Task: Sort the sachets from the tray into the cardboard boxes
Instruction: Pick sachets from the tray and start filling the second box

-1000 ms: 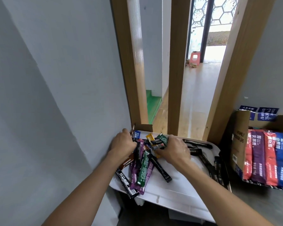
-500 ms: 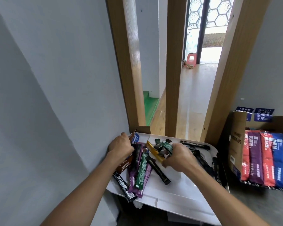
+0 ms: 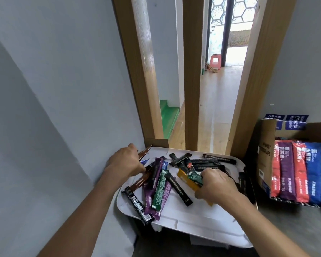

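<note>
Sachets point(image 3: 178, 189) are lying where right now? And what are the hands doing?

↳ Most of them are lying in a loose heap on the white tray point(image 3: 202, 221), mainly on its left half. A long green sachet point(image 3: 160, 190) is lying on top of a purple sachet point(image 3: 150, 199), and a black sachet point(image 3: 137, 204) is hanging over the near-left edge. A few more dark ones are lying along the far and right sides.

OK, and the grips?

↳ The left hand point(image 3: 126, 164) is sitting at the tray's far-left corner, right by the grey wall point(image 3: 54, 108). Its fingers are curling round a brown sachet point(image 3: 141, 179), with one end poking out above the fist and the rest trailing below. Can't tell if it's gripping more than that one. The right hand point(image 3: 215, 184) is hovering over the middle of the tray, fingers curled, thumb pinching a small green sachet point(image 3: 195, 177) down onto a yellow sachet point(image 3: 185, 178). The yellow one is running under the palm and sticking out the near side.

And the boxes?

↳ Only one cardboard box point(image 3: 265, 154) is showing, just to the right of the tray, with red, purple and blue packs point(image 3: 300, 173) standing side by side in it.
</note>
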The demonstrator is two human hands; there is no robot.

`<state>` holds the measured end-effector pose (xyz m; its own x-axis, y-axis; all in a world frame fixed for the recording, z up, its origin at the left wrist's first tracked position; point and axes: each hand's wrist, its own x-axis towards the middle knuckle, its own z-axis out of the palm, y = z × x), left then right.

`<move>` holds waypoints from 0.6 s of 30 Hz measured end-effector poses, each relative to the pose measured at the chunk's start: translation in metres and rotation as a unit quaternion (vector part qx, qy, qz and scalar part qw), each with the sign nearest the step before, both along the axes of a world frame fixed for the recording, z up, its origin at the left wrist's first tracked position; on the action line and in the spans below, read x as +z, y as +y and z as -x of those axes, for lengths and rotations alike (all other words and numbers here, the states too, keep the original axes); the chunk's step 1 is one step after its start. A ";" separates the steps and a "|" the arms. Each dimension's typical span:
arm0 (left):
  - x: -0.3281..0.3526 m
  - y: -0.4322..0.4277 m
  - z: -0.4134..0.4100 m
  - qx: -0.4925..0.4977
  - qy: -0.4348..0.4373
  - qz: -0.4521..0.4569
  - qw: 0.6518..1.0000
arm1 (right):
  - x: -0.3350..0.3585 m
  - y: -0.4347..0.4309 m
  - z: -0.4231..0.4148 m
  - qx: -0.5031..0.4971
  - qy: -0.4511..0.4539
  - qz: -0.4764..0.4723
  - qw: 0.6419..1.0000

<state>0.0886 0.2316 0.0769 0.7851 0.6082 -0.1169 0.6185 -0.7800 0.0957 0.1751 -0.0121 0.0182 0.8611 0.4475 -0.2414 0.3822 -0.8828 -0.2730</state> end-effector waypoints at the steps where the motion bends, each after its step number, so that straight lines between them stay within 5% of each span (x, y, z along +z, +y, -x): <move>1: 0.001 0.001 0.003 -0.002 -0.001 -0.002 1.000 | 0.001 -0.003 0.001 0.001 0.000 0.002 1.000; 7: -0.010 -0.002 0.006 -0.027 -0.033 0.109 0.993 | 0.019 -0.001 0.016 0.088 -0.010 -0.025 0.996; 12: -0.024 -0.006 0.008 -0.023 0.019 0.100 0.995 | 0.009 0.024 0.034 0.259 -0.029 -0.131 0.957; 18: -0.036 -0.007 0.009 -0.030 0.048 0.044 0.997 | -0.010 0.045 0.041 0.391 -0.141 -0.067 0.907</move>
